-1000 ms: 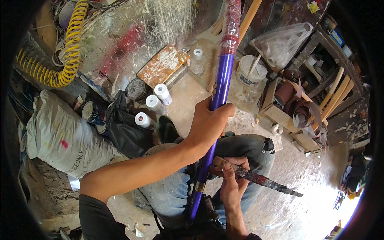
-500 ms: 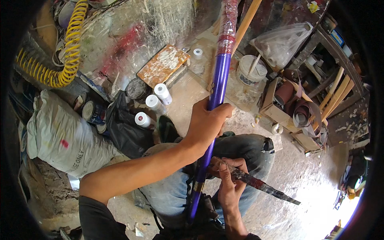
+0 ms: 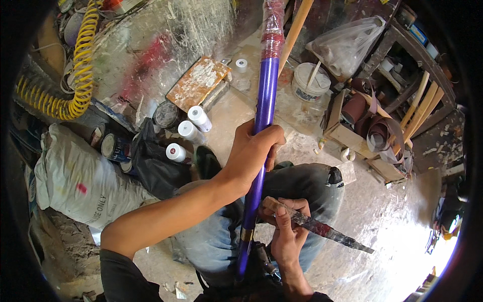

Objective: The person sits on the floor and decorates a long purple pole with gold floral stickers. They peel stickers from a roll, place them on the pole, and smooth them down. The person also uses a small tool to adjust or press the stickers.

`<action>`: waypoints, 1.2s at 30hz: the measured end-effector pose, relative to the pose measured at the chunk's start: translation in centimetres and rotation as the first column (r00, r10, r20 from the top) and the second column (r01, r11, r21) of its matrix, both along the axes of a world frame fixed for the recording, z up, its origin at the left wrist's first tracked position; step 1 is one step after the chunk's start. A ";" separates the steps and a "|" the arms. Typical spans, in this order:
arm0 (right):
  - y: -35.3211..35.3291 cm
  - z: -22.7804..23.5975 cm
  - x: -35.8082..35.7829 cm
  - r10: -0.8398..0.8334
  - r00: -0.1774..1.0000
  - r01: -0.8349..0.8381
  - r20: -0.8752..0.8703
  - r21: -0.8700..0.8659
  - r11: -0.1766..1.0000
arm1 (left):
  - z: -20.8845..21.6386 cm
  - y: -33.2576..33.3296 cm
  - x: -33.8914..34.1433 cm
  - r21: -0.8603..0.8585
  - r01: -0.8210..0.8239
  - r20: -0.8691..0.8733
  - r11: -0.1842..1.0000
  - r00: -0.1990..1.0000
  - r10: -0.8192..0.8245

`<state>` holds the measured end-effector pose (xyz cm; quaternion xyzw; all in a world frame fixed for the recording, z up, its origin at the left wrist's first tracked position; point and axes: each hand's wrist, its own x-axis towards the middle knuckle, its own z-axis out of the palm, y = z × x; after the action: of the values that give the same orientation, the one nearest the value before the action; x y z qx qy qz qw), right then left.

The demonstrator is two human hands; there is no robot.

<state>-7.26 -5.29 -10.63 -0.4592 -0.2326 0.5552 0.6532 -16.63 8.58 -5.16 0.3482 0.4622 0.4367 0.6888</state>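
Holding: left hand (image 3: 254,151) has its fingers wrapped fully around a glossy purple pole (image 3: 261,131), upright between the knees, its upper end in red-stained plastic wrap (image 3: 273,25).
Right hand: right hand (image 3: 286,229) has its fingers shut on the wooden handle of a paint-smeared blade (image 3: 322,230), the handle end touching the pole just above a brass band (image 3: 246,234).
Change: compared with a second ago, both hands keep the same grips; the blade's tip has only swung a little lower and the pole has barely shifted. By my reading the work at the lower shaft is steady, not finishing.
White bucket: white bucket (image 3: 309,83) beyond the pole holds a stick; what else is inside I cannot tell.
Plastic bag: clear plastic bag (image 3: 347,45) on the wooden shelf, filled with pale material.
Paint tins: paint tins (image 3: 113,147) beside the white sack (image 3: 75,183), lids on.
Spray cans: three white-capped spray cans (image 3: 188,132) lie on the floor near a black bag (image 3: 153,168).
Other: yellow coiled hose (image 3: 80,70) at far left; paint-crusted board (image 3: 198,83) near the cans.
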 end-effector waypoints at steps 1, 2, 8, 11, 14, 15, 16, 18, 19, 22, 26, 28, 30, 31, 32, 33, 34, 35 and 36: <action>0.0 0.0 0.0 0.006 1.000 -0.005 -0.013 0.008 1.000 | 0.0 0.0 0.0 0.002 0.000 0.003 1.000 1.000 0.000; 0.0 0.0 0.0 0.012 1.000 -0.012 -0.005 0.012 1.000 | 0.0 0.0 0.0 0.005 -0.003 0.005 1.000 1.000 0.003; 0.0 -0.1 0.3 0.043 0.999 -0.044 0.027 0.040 0.998 | -0.4 -0.1 0.0 0.000 0.009 0.013 1.000 1.000 -0.009; -0.1 0.0 0.3 0.046 0.998 -0.047 0.040 0.019 0.999 | -0.6 -0.1 0.0 0.011 0.003 0.006 1.000 1.000 -0.003; 0.0 0.0 0.2 0.051 0.998 -0.051 0.037 0.007 0.999 | -0.6 -0.1 0.0 0.014 -0.014 -0.022 1.000 1.000 0.014; 0.1 0.0 0.2 0.053 0.998 -0.053 0.016 0.005 0.999 | -0.5 -0.1 -0.1 0.013 -0.019 -0.034 1.000 0.999 0.019; 0.2 0.0 0.2 0.054 0.999 -0.054 -0.005 0.002 0.999 | -0.5 -0.1 -0.1 0.011 -0.025 -0.042 1.000 0.999 0.025; 0.2 0.0 0.3 0.075 0.997 -0.074 0.024 -0.020 0.997 | -0.4 -0.2 0.0 -0.004 -0.043 -0.068 0.999 0.997 0.043; 0.3 0.0 0.4 0.088 0.995 -0.086 0.037 -0.038 0.996 | -0.3 -0.3 0.1 0.014 -0.037 -0.071 0.999 0.997 0.038; 0.3 0.1 0.7 0.096 0.992 -0.093 0.079 -0.039 0.995 | -0.1 -0.4 0.5 0.026 -0.041 -0.097 0.999 0.994 0.043; 0.3 0.3 0.9 0.096 0.993 -0.095 0.075 -0.017 0.995 | 0.0 -0.5 0.8 0.022 -0.044 -0.106 0.999 0.993 0.046; 0.3 0.5 1.0 0.092 0.994 -0.092 0.062 -0.007 0.996 | 0.0 -0.5 1.0 0.030 -0.044 -0.108 0.999 0.993 0.047; 0.3 0.6 1.0 0.090 0.994 -0.091 0.065 0.011 0.996 | -0.1 -0.4 1.1 0.048 -0.042 -0.104 0.998 0.993 0.047; 0.4 0.6 1.0 0.089 0.994 -0.090 0.068 0.012 0.996 | -0.1 -0.3 1.1 0.040 -0.044 -0.109 0.998 0.993 0.048; 0.4 0.5 1.0 0.091 0.992 -0.093 0.085 0.021 0.995 | -0.1 -0.3 1.0 0.039 -0.040 -0.111 0.998 0.993 0.044; 0.5 0.5 1.0 0.092 0.990 -0.095 0.104 0.022 0.995 | -0.2 -0.3 0.9 0.041 -0.036 -0.110 0.998 0.993 0.040; 0.5 0.4 0.9 0.101 0.987 -0.104 0.126 0.015 0.994 | -0.2 -0.2 0.8 0.030 -0.042 -0.102 0.999 0.994 0.045; 0.6 0.3 0.8 0.099 0.988 -0.103 0.120 0.027 0.994 | -0.3 -0.2 0.7 0.022 -0.047 -0.091 0.999 0.995 0.049; 0.6 0.3 0.8 0.104 0.988 -0.108 0.116 0.030 0.994 | -0.3 -0.2 0.6 0.012 -0.054 -0.083 0.998 0.995 0.055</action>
<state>-6.49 -4.72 -10.36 -0.4655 -0.3036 0.5575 0.6167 -16.06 8.40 -5.50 0.3566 0.4980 0.4426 0.6549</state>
